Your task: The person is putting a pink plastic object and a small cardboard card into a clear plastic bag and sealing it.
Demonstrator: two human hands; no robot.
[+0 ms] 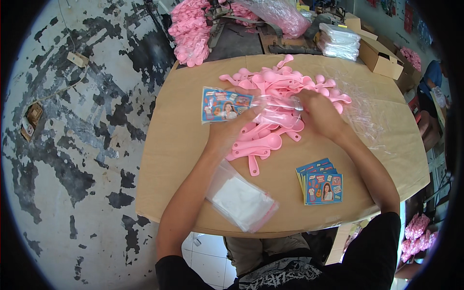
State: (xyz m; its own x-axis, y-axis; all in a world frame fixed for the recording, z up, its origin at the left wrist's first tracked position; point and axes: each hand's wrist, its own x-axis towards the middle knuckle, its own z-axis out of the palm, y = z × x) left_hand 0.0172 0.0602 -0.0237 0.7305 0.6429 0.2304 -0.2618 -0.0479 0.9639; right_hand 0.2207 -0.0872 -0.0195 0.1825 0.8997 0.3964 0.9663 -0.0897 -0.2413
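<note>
My left hand is closed around a clear plastic bag above the near side of the spoon heap. A blue printed card sticks out to the left of that hand; whether it lies inside the bag, I cannot tell. Pink shows through the clear plastic, from spoons in it or behind it. At the bag's right end, my right hand has its fingers bent against the plastic, the fingertips partly hidden. Under both hands spreads a loose heap of pink plastic spoons.
On the brown-covered table lie a stack of clear bags and a fanned pile of blue cards. Crumpled clear film is at the right. Beyond stand bagged pink spoons, packed plastic and a carton. Another person sits far right.
</note>
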